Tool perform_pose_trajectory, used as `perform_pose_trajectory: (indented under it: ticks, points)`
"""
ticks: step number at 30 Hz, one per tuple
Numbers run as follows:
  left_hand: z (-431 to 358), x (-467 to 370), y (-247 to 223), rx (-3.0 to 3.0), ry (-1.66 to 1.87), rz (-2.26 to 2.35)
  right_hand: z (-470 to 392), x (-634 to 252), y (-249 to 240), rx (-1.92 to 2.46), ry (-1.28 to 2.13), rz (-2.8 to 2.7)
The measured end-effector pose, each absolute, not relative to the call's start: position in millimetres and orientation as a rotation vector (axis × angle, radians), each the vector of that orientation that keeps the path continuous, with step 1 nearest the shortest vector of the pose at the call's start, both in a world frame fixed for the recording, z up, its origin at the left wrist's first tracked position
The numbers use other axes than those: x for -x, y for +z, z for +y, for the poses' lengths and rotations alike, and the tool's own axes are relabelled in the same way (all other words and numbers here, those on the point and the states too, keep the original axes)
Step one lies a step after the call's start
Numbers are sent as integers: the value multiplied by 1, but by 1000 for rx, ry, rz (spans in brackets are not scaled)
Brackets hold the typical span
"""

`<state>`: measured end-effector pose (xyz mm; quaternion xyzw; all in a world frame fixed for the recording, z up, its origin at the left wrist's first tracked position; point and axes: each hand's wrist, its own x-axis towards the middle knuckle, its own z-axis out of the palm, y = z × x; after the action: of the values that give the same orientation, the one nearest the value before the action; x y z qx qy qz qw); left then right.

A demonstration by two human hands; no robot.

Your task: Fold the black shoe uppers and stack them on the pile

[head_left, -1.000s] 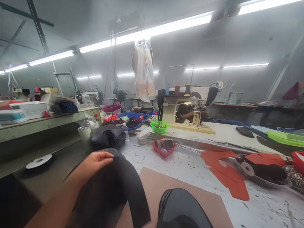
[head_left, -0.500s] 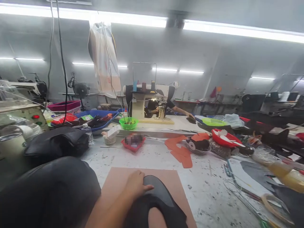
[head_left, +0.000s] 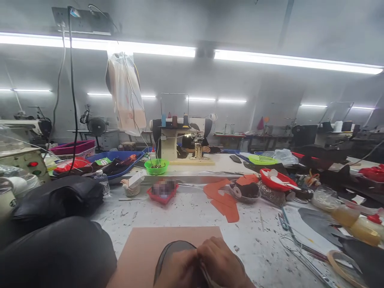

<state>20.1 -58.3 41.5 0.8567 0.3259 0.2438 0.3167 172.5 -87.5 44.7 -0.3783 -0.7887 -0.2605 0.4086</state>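
Observation:
My left hand [head_left: 178, 267] and my right hand [head_left: 219, 262] are close together at the bottom middle, their fingertips meeting. Both are closed, pinching the edge of a black shoe-upper piece [head_left: 170, 250] with a rounded front and a greyer patch. Part of this piece is covered by the hands, and a thin pale-brown edge shows between them. Under it lies a pinkish-tan board [head_left: 135, 244]. Nearest on the left is a large stack of black leather-like material [head_left: 57, 256].
Orange cut pieces [head_left: 225, 208] lie beyond the board, beside a bowl [head_left: 246, 196] and a red tray [head_left: 163, 196]. A roll of tape [head_left: 333, 260], tools and bottles [head_left: 367, 230] crowd the right side. Across the table a person's hand [head_left: 205, 149] shows behind a sewing machine [head_left: 171, 144].
My right hand has come into view and met the left over the black piece. My left hand no longer lies flat on it. The view has tilted up, and the far person's arm has drawn back.

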Motion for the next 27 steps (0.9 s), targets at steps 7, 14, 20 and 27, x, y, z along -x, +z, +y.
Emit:
perform_pose_trajectory:
  ticks: [7,14,20,27]
  points:
    - [-59,-15,32,-2796,938,850,-97,-169,49,1022,-518,-1882]
    - [-69,-19,65,-1746,608,718,-106,-169,54,1026,-439,-1680]
    - [-62,-22,55,-984,621,639,-113,-160,57,845,-636,-1746]
    - [-55,-17,68,-1100,698,905,-113,-161,48,706,-525,-2028]
